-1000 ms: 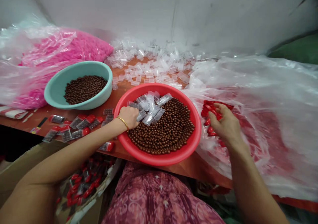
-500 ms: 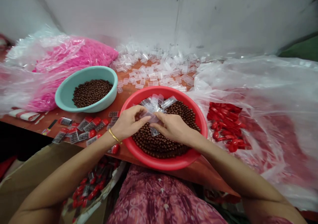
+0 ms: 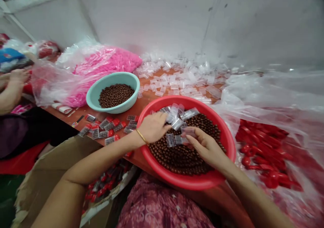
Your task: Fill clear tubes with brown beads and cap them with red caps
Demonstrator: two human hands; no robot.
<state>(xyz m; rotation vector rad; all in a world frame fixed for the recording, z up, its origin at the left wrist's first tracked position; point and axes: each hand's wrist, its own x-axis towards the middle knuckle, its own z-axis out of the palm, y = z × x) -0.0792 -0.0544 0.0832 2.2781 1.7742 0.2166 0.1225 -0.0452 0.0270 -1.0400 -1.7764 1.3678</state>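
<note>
1. The right hand [image 3: 204, 143] is pinched, thumb against fingers, gripping a small clear case [image 3: 180, 140] above the beads in the basin.
2. That case is boxy and see-through, with straight edges and a greyish tint where the dark beads show behind it; its far end is partly covered by the fingertips, and blur hides finer detail.
3. A second clear case [image 3: 170, 140] lies just beside it, flat-sided and rectangular, over the beads.
4. The left hand [image 3: 154, 128], palm down, has its fingers bent at the edge of a heap of clear cases [image 3: 176, 116]; whether they grip anything, I cannot tell.
5. The heap sits on the beads toward the far side of the basin, its cases glossy, colourless and tilted at various angles.
6. The brown beads [image 3: 174, 159] are round, shiny and even in size, filling much of the red basin [image 3: 186, 183].
7. The basin stands on the orange-red table [image 3: 146, 101].
8. Left of it on the table lie capped cases [image 3: 103, 134], dark inside with red ends.
9. To the right, glossy red pieces [image 3: 263, 153] show in the opening of a clear plastic bag [image 3: 268, 89].
</note>
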